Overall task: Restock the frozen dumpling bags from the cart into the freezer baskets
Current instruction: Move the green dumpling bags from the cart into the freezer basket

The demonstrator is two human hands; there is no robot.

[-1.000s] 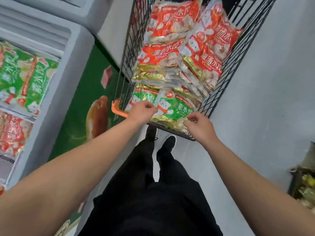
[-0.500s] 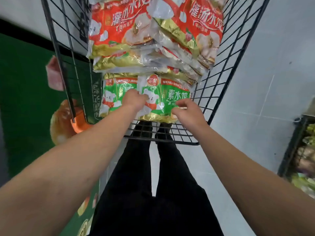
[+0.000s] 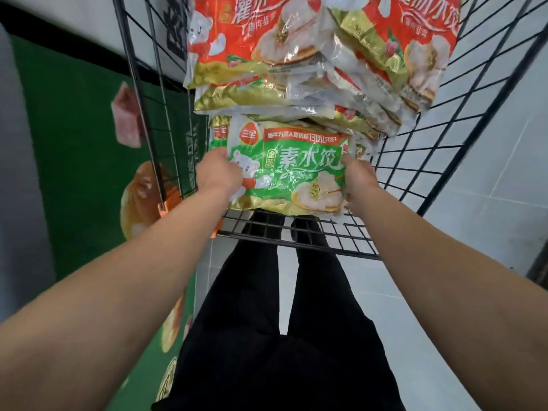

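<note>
A green dumpling bag (image 3: 296,170) lies at the near end of the black wire cart (image 3: 299,235). My left hand (image 3: 218,173) grips its left edge and my right hand (image 3: 360,178) grips its right edge. The bag is tilted up toward me, its front label showing. Behind it, several red and gold dumpling bags (image 3: 311,54) are stacked high in the cart. More green bags (image 3: 218,134) peek out behind its left corner. The freezer baskets are out of view.
The freezer's green side panel (image 3: 74,143) with food pictures stands close on the left of the cart. An orange plastic corner piece (image 3: 166,207) sits on the cart's near left. Grey tiled floor (image 3: 489,203) lies to the right; my black-trousered legs are below.
Both hands have taken the green bag by its sides and raised it off the pile, tilting it toward me. The view has closed in on the cart; the freezer has dropped out of view.
</note>
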